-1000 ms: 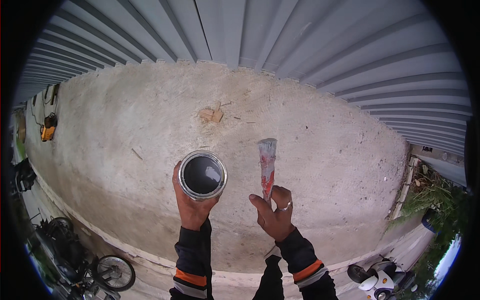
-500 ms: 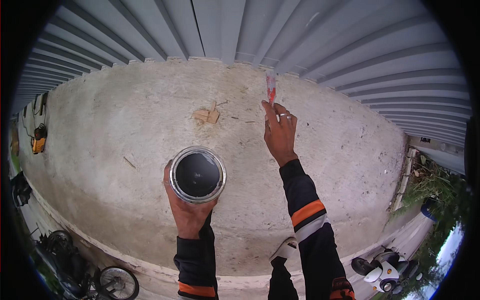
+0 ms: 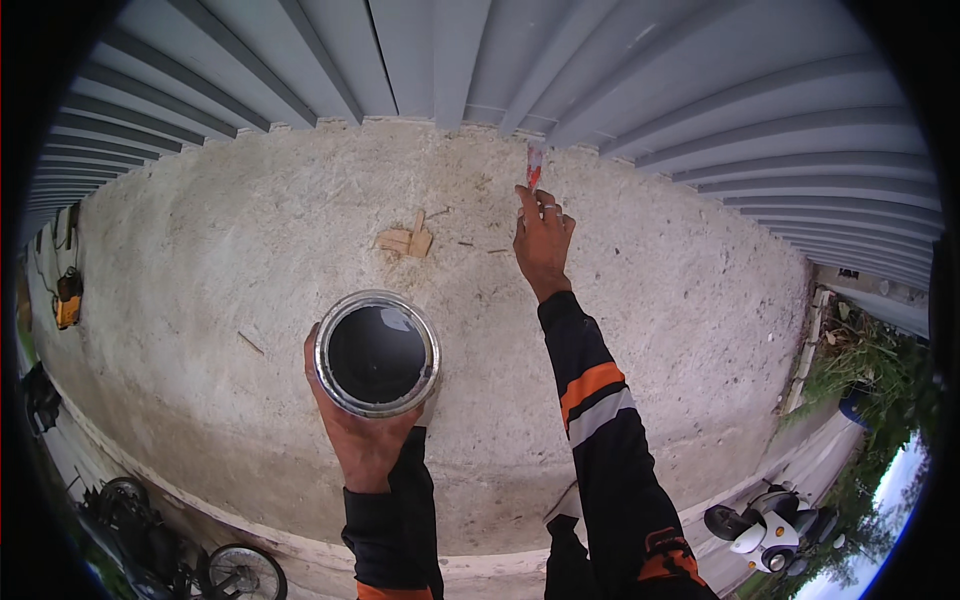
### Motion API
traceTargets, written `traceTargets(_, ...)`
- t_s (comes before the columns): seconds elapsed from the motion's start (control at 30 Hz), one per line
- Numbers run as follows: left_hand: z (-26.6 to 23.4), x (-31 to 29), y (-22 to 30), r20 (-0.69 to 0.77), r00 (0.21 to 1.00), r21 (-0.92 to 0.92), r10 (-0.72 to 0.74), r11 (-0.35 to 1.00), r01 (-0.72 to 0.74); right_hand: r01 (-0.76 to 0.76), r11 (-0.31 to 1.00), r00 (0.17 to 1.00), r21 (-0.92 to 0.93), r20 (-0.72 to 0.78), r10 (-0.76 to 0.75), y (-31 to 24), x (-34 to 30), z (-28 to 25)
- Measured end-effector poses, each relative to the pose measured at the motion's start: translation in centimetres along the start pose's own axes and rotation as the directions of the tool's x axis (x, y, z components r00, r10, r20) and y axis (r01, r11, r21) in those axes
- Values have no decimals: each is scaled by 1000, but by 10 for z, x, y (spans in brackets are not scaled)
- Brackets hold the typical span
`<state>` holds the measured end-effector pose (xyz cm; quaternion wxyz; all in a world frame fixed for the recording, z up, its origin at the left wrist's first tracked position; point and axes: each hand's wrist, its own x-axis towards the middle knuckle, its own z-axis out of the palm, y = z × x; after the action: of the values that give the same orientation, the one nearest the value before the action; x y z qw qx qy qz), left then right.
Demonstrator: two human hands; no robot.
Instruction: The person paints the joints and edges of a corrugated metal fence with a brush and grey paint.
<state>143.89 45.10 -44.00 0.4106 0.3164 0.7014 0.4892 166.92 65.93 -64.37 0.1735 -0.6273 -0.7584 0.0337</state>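
My left hand (image 3: 362,440) is wrapped round an open metal paint can (image 3: 376,352) with dark grey paint inside and a silvery rim. Reaching forward, my right hand (image 3: 543,238) grips a paintbrush (image 3: 535,168) with a red, paint-smeared handle. The brush points away from me, its far end at the foot of the grey ribbed metal wall (image 3: 540,75). Whether the bristles touch the wall is hard to make out. A ring shows on one right-hand finger.
Wood scraps (image 3: 407,240) lie on the concrete ground (image 3: 640,330). Far left sits a yellow-and-black device (image 3: 68,298) with cables. A black motorcycle (image 3: 150,540) stands behind at left, a white scooter (image 3: 770,540) at right. Green plants (image 3: 865,365) grow along the right edge.
My right hand with the brush has shifted slightly left and farther forward. The paint can in my left hand has moved a little left and appears larger.
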Motion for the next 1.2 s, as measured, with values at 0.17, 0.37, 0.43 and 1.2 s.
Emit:
traceTargets(0.17, 3, 5, 1, 4, 1000, 17, 10, 1000, -10, 6, 1000, 999, 12, -44, -5, -1, 9, 8)
traceTargets(0.37, 4, 9, 5, 28, 999, -109, -24, 994, 27, -17, 1000, 999, -22, -48, 15, 9, 27, 16)
traceTargets(0.43, 6, 10, 5, 18, 998, -139, -61, 988, 63, -26, 999, 999, -32, -41, 25, 15, 33, 16)
traceTargets(1.2, 24, 16, 12, 101, 992, -30, -79, 996, 83, -135, 985, 991, 108, -1, 136, 21, 60, 15)
